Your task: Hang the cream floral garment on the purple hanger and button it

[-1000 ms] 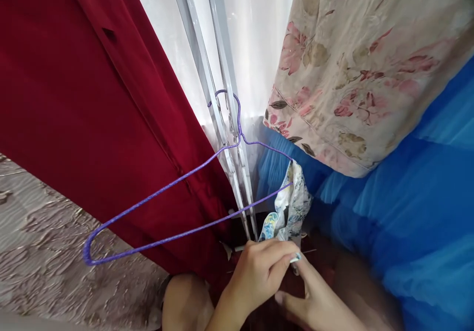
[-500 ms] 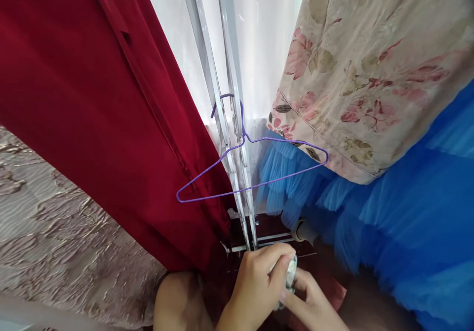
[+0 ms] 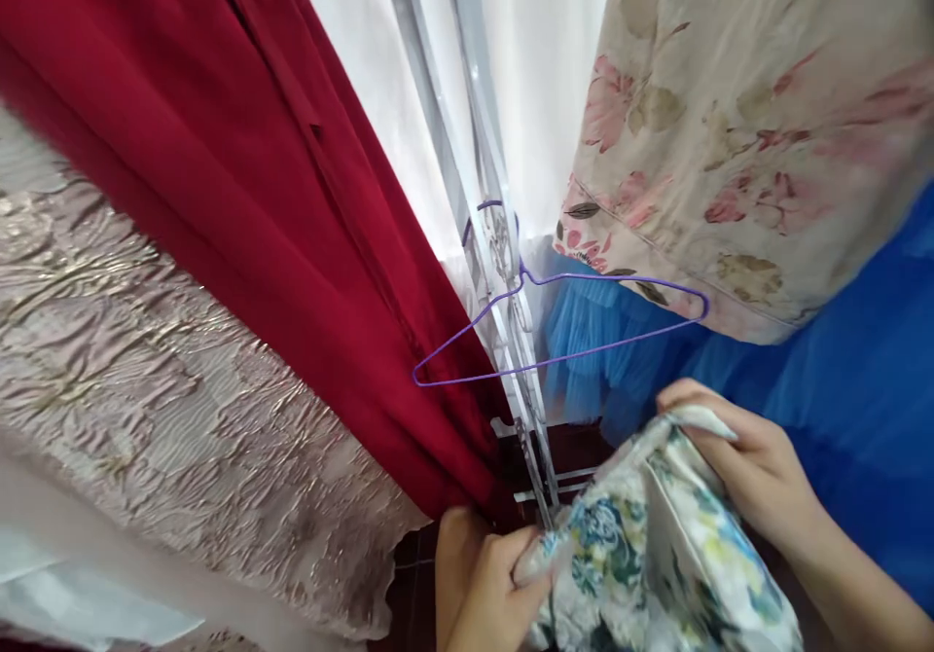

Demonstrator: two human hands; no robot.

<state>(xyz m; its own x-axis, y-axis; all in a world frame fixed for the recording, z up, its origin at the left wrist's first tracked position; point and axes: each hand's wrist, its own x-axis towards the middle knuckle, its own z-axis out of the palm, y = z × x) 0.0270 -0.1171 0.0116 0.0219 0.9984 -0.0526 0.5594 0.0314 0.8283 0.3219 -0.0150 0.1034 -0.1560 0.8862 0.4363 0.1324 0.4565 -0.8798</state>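
A white cloth with blue, green and yellow floral print (image 3: 613,555) is stretched between my two hands at the bottom of the view. My left hand (image 3: 503,574) pinches its left edge, fingers closed. On the other side, my right hand (image 3: 744,457) grips the upper right edge, which folds over under the thumb. What garment the cloth is, I cannot tell; its lower part runs out of view. Above it, a purple wire hanger (image 3: 561,352) hangs by its hook on the silvery metal rack (image 3: 478,146), with no garment on it.
Red fabric (image 3: 306,243) hangs left of the rack, beside a textured pinkish-gold cloth (image 3: 182,389). To the right hang a beige floral garment (image 3: 715,146) and blue tulle (image 3: 861,380). White fabric (image 3: 555,68) hangs behind the rack. A dark floor (image 3: 415,574) shows below.
My hands, close together before around the bunched cloth, have spread apart, and the printed cloth has opened out between them. The view has shifted, so the hanger appears farther right.
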